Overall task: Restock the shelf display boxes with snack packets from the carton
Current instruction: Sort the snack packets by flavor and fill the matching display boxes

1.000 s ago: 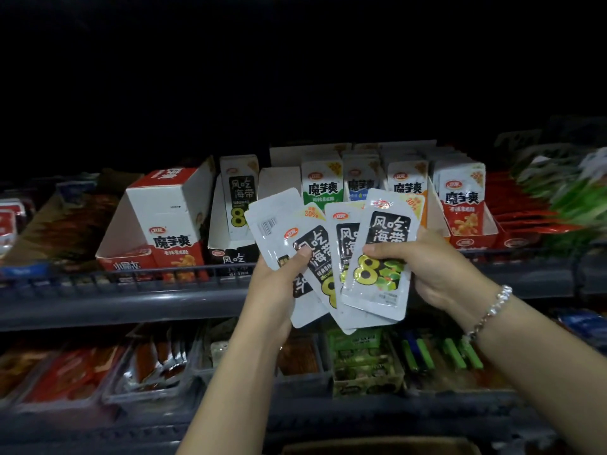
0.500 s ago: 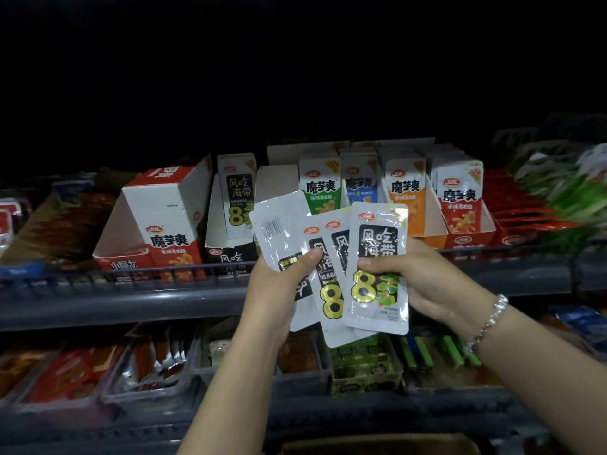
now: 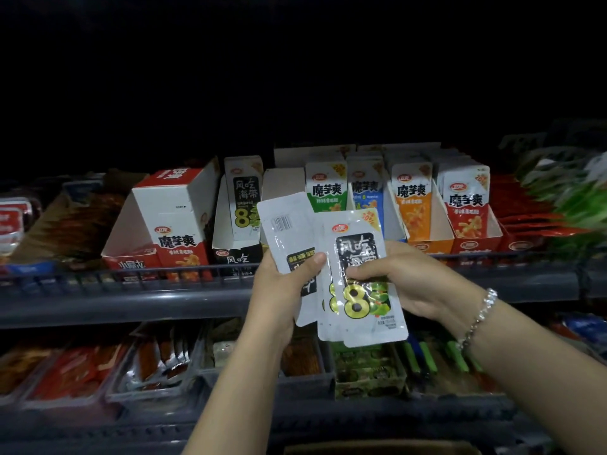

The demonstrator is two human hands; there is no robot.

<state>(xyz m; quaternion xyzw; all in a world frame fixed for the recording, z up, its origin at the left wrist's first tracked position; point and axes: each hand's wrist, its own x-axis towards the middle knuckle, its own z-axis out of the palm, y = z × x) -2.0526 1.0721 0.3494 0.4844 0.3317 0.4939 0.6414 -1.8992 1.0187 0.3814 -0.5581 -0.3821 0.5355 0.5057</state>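
Note:
I hold several white snack packets [image 3: 359, 284] with black labels and a yellow "8" in front of the upper shelf. My left hand [image 3: 284, 290] grips the left packet, which shows its barcode back, thumb across it. My right hand [image 3: 414, 277] pinches the front packets from the right, fingers over the black label. Behind them on the shelf stands the matching black-and-white display box [image 3: 235, 254] with one such packet upright in it. A strip of brown carton [image 3: 377, 449] shows at the bottom edge.
A red-and-white display box [image 3: 131, 244] sits left of the black one. To the right, display boxes hold green, blue, orange and red packets [image 3: 412, 205]. A grey shelf rail [image 3: 131, 300] runs across. The lower shelf holds trays of red snacks [image 3: 72, 372] and green items.
The fanned packets have been drawn together into a tighter stack, and both hands have come closer and slightly lower.

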